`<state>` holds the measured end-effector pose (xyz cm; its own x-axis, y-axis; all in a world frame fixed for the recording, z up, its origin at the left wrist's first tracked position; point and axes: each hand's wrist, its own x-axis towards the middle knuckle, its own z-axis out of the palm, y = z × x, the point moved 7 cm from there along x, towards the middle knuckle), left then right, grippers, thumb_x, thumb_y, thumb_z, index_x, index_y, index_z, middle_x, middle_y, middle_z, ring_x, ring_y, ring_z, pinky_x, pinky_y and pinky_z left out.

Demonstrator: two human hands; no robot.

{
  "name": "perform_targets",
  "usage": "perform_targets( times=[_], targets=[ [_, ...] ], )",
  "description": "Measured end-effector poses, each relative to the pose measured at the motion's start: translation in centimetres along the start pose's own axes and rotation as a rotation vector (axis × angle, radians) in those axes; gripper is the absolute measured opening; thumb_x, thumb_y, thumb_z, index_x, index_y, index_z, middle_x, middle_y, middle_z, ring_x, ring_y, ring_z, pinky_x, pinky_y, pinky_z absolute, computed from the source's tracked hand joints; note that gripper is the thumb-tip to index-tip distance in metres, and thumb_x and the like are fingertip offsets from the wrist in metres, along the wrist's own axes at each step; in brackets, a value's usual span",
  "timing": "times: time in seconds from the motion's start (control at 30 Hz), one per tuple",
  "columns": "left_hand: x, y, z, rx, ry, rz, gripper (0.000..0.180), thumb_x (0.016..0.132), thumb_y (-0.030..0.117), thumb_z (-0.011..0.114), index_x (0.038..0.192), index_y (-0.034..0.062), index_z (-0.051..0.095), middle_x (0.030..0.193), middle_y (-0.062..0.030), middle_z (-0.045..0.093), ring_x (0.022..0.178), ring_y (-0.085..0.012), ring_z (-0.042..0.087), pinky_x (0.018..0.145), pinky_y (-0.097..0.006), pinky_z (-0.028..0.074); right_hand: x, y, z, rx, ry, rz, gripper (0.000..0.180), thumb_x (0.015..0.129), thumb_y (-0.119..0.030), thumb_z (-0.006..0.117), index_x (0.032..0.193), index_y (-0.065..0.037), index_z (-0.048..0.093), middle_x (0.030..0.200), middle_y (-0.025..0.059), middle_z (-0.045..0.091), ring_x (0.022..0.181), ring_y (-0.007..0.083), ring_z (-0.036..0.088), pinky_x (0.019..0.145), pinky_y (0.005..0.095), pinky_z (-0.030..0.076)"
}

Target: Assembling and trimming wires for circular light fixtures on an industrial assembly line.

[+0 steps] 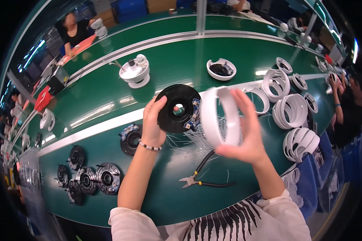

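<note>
My left hand (153,124) grips a round black plastic disc (171,106) by its left edge. The disc has a hole in its middle and a blue circuit board (196,114) along its right side. Close to that edge, my right hand (247,132) holds a white plastic ring (210,116), thumb below and fingers above, slightly blurred. Whether ring and disc touch, I cannot tell. Below them on the green table lies a pair of cutting pliers (195,180) with black handles, jaws to the left. A pile of thin white strips (189,140) lies behind my hands.
Several black discs with boards (87,179) lie at the left. Stacked white rings (289,111) crowd the right side. Farther back stand a white bowl-shaped housing (134,73) and a white shell with dark parts (221,70). Other people work across the table and at the far right.
</note>
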<state>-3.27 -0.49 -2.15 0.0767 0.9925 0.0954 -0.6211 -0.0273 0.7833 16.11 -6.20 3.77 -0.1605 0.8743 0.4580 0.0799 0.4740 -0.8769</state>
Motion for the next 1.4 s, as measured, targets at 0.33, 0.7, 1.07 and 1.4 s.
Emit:
perform_targets(
  times=[0.33, 0.7, 1.07, 1.4],
  targets=[
    [-2.8, -4.6, 5.2, -0.388, -0.418, -0.334, 0.058, 0.085, 0.045, 0.037, 0.123, 0.0015, 0.037, 0.119, -0.0124, 0.044, 0.106, -0.0249, 0.047, 0.093, -0.039, 0.038, 0.1, 2.4, 2.2, -0.23, 0.003, -0.049, 0.116, 0.046, -0.032, 0.083, 0.132, 0.002, 0.013, 0.131, 0.0223, 0.024, 0.121, 0.0295, 0.03, 0.098, 0.037, 0.028],
    [-3.0, -6.4, 4.9, -0.413, -0.324, -0.479, 0.073, 0.077, 0.048, 0.036, 0.13, -0.0016, 0.024, 0.128, -0.0201, 0.034, 0.114, -0.0308, 0.041, 0.095, -0.044, 0.033, 0.4, 3.3, 0.5, 0.483, 0.128, 0.159, 0.11, 0.052, -0.019, 0.081, 0.131, 0.004, 0.008, 0.132, 0.0235, 0.022, 0.122, 0.0271, 0.029, 0.095, 0.0343, 0.031],
    [-2.6, -6.9, 3.1, -0.581, -0.199, -0.309, 0.047, 0.08, 0.038, 0.036, 0.108, 0.0022, 0.05, 0.102, -0.0122, 0.056, 0.092, -0.0235, 0.054, 0.081, -0.036, 0.045, -1.8, 1.7, 3.9, -0.48, -0.034, -0.099, 0.112, 0.048, -0.035, 0.081, 0.131, 0.001, 0.015, 0.13, 0.0241, 0.023, 0.12, 0.0339, 0.026, 0.097, 0.0401, 0.026],
    [-3.0, -6.8, 4.4, -0.607, -0.224, -0.287, 0.07, 0.082, 0.06, 0.026, 0.117, 0.0017, 0.043, 0.11, -0.0133, 0.051, 0.099, -0.0233, 0.051, 0.086, -0.036, 0.044, -1.3, 1.8, 3.6, -0.382, -0.078, -0.179, 0.11, 0.041, -0.034, 0.082, 0.127, 0.002, 0.024, 0.13, 0.0227, 0.026, 0.118, 0.0362, 0.028, 0.096, 0.0437, 0.028]
  ],
)
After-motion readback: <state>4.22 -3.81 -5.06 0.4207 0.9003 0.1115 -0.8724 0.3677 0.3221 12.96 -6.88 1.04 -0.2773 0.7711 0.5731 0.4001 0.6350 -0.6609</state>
